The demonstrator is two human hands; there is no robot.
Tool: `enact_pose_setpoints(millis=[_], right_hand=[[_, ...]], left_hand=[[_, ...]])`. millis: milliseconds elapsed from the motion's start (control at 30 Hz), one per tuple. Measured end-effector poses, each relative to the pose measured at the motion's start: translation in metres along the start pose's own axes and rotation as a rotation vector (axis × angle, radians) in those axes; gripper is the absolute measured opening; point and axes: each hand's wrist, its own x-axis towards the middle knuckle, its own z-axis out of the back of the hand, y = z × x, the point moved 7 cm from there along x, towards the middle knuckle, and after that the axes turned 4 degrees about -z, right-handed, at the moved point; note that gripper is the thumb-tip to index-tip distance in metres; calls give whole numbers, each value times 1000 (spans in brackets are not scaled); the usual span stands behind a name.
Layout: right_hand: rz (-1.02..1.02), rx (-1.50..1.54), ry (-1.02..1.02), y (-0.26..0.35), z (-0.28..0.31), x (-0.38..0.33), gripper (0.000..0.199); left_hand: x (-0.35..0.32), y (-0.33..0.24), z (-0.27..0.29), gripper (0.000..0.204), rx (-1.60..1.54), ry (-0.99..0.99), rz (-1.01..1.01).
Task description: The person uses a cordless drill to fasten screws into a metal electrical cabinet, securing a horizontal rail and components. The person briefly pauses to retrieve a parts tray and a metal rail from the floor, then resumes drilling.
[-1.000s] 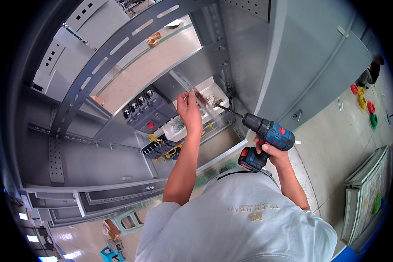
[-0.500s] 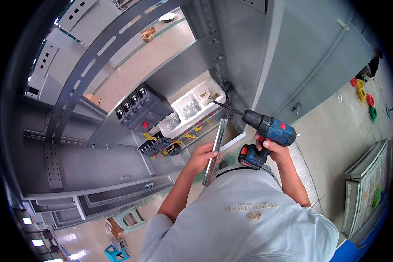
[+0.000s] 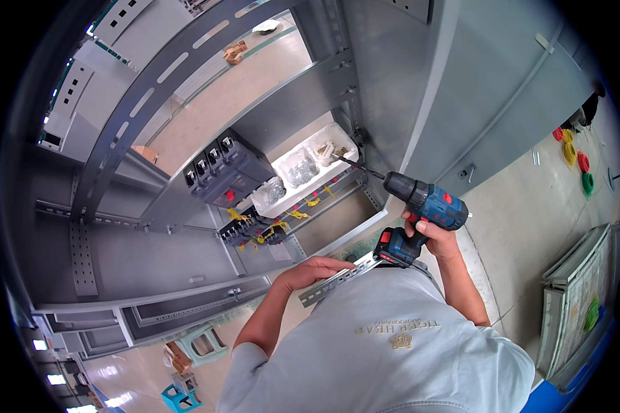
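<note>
The slotted metal rail [image 3: 337,275] is not yet mounted: the left hand [image 3: 310,270] clamps its fingers over it at chest level, while the right hand [image 3: 430,230] grips the blue cordless drill [image 3: 420,206], bit aimed at the grey cabinet frame [image 3: 355,138] beyond the fingertips.

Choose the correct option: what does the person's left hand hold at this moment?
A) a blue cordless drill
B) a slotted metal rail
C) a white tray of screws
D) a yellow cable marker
B: the left hand lies on a slotted metal rail held close to the body, while the right hand grips the blue cordless drill pointed toward the grey cabinet.
</note>
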Motion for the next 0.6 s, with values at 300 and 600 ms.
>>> enact_pose_setpoints(millis=[300,600], right_hand=[[41,-19,-73,9,2,-6,48],[62,26,-57,8,6,-12,46]], left_hand=[[-14,16,11,50,-61,91,96],[-4,40,18,33,-209,-53,-168]])
